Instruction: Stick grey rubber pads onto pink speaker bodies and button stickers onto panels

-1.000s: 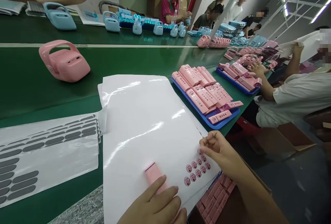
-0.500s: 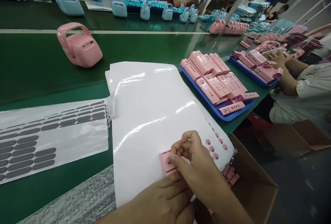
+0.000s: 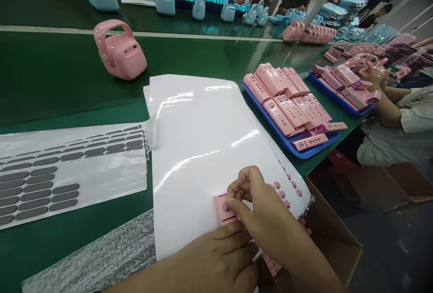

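My left hand grips a small pink plastic panel and holds it down on a glossy white sheet. My right hand is curled above the panel, its fingertips pinched on a small round pink sticker at the panel's face. Several more round pink stickers remain on the sheet's right edge, just right of my right hand.
Sheets of grey oval pads lie to the left, bubble wrap in front. A blue tray holds pink panels. A pink speaker stands on the green belt. A cardboard box sits lower right. A co-worker's arm works at the right.
My right hand came off the sticker rows and moved left onto the pink panel with a sticker. My left hand turned the panel face up. The view shifted.
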`<state>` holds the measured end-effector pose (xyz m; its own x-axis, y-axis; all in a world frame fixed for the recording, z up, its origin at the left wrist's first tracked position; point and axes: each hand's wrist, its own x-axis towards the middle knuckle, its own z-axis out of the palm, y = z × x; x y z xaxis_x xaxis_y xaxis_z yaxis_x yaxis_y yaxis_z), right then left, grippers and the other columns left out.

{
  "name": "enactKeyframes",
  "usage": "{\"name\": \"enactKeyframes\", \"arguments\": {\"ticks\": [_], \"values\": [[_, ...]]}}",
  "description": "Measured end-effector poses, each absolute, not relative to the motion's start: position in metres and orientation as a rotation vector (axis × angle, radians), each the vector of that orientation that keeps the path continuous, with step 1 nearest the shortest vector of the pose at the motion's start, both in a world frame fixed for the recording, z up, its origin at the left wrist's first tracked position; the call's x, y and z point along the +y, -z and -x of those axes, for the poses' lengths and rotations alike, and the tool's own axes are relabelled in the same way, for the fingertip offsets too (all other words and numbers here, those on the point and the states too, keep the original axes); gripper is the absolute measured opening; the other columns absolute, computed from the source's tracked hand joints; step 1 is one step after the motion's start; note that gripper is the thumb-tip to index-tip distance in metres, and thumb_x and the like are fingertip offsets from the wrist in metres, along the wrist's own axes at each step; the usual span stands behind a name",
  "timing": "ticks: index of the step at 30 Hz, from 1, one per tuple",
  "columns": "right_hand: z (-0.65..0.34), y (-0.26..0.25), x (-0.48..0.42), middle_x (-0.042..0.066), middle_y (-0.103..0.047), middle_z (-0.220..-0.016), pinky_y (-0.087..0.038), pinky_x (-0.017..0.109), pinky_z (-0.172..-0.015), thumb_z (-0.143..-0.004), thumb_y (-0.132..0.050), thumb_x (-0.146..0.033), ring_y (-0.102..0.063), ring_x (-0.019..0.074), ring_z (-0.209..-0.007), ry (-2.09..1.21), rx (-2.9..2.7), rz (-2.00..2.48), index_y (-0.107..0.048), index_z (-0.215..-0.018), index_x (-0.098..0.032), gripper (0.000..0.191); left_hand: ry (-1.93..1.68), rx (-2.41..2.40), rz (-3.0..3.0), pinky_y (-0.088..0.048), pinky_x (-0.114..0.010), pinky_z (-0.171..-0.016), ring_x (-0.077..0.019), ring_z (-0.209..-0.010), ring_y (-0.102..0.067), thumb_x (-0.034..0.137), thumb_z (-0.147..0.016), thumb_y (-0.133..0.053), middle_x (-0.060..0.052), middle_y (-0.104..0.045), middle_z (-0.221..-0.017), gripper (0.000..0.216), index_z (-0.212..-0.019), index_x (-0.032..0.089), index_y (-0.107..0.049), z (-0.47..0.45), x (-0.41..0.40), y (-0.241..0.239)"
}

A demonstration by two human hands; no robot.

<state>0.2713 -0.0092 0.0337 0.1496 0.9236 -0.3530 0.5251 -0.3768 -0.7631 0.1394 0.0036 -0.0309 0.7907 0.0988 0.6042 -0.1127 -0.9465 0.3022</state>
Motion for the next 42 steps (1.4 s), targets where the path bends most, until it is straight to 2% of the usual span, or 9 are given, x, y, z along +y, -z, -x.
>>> {"name": "enactKeyframes", "arguments": {"ticks": [11, 18, 25, 29, 33, 35, 38, 42], "values": [[-0.274, -0.031, -0.006, -0.006, -0.06, -0.079, -0.046, 0.028, -0.063, -0.084, -0.045, -0.01, -0.059, 0.0144, -0.074, -1.105, -1.493, 1.996, -0.037, -0.085, -0.026, 0.018, -0.891, -0.025, -2.676, -0.038, -0.031, -0.098, -0.0168, -0.084, -0.061, 0.018, -0.081, -0.053, -0.002, -0.067, -0.078, 0.013, -0.072, 0.015, -0.062, -0.136, 0.004, 0.032], [-0.274, -0.032, -0.008, -0.006, -0.06, -0.078, -0.043, 0.024, -0.054, -0.084, -0.042, -0.01, -0.057, 0.0138, -0.069, -1.112, -1.549, 2.004, -0.038, -0.084, -0.026, 0.016, -0.865, -0.044, -2.664, -0.038, -0.03, -0.098, -0.0159, -0.083, -0.061, 0.02, -0.083, -0.051, -0.002, -0.067, -0.078, 0.014, -0.075, 0.014, -0.062, -0.139, 0.006, 0.031], [-0.271, -0.031, -0.009, -0.006, -0.061, -0.078, -0.043, 0.023, -0.053, -0.082, -0.045, -0.009, -0.058, 0.0141, -0.071, -1.062, -1.53, 1.999, -0.039, -0.084, -0.026, 0.018, -0.864, -0.035, -2.686, -0.037, -0.032, -0.1, -0.0161, -0.081, -0.061, 0.019, -0.082, -0.052, -0.002, -0.067, -0.078, 0.012, -0.077, 0.014, -0.061, -0.138, 0.005, 0.032], [-0.278, -0.025, -0.007, -0.005, -0.06, -0.078, -0.048, 0.026, -0.061, -0.081, -0.051, -0.014, -0.06, 0.0152, -0.077, -1.021, -1.429, 1.955, -0.041, -0.084, -0.026, 0.016, -0.857, -0.045, -2.723, -0.026, -0.034, -0.108, -0.0194, -0.1, -0.059, 0.018, -0.082, -0.052, -0.005, -0.069, -0.093, 0.011, -0.081, 0.014, -0.062, -0.135, 0.003, 0.041], [-0.313, -0.017, -0.016, 0.0, -0.059, -0.088, -0.049, 0.033, -0.072, -0.085, -0.049, -0.021, -0.059, 0.0168, -0.08, -0.832, -1.364, 1.975, -0.045, -0.091, -0.024, 0.007, -0.756, -0.032, -2.728, -0.017, -0.036, -0.112, -0.0217, -0.12, -0.048, 0.021, -0.083, -0.051, -0.006, -0.066, -0.112, 0.012, -0.085, 0.015, -0.061, -0.125, 0.014, 0.033], [-0.333, -0.015, -0.025, 0.001, -0.06, -0.088, -0.048, 0.034, -0.07, -0.084, -0.049, -0.022, -0.058, 0.018, -0.077, -0.724, -1.371, 2.106, -0.046, -0.093, -0.024, 0.01, -0.553, 0.039, -2.68, -0.013, -0.041, -0.114, -0.0235, -0.125, -0.042, 0.02, -0.08, -0.051, -0.008, -0.063, -0.116, 0.013, -0.089, 0.014, -0.06, -0.118, 0.026, 0.022], [-0.349, -0.013, -0.04, 0.001, -0.063, -0.087, -0.047, 0.035, -0.069, -0.082, -0.051, -0.022, -0.059, 0.0193, -0.075, -0.762, -1.414, 2.193, -0.047, -0.099, -0.024, 0.018, -0.272, 0.133, -2.63, -0.008, -0.049, -0.114, -0.0244, -0.131, -0.032, 0.016, -0.074, -0.051, -0.009, -0.06, -0.122, 0.027, -0.1, 0.014, -0.058, -0.112, 0.043, 0.006], [-0.353, -0.008, -0.049, -0.001, -0.067, -0.085, -0.046, 0.038, -0.075, -0.082, -0.051, -0.025, -0.062, 0.0205, -0.076, -0.732, -1.503, 2.152, -0.048, -0.103, -0.026, 0.021, -0.271, 0.286, -2.758, -0.01, -0.051, -0.113, -0.0223, -0.134, -0.027, 0.016, -0.08, -0.046, -0.007, -0.053, -0.131, 0.038, -0.117, 0.017, -0.051, -0.108, 0.054, -0.005]]}}
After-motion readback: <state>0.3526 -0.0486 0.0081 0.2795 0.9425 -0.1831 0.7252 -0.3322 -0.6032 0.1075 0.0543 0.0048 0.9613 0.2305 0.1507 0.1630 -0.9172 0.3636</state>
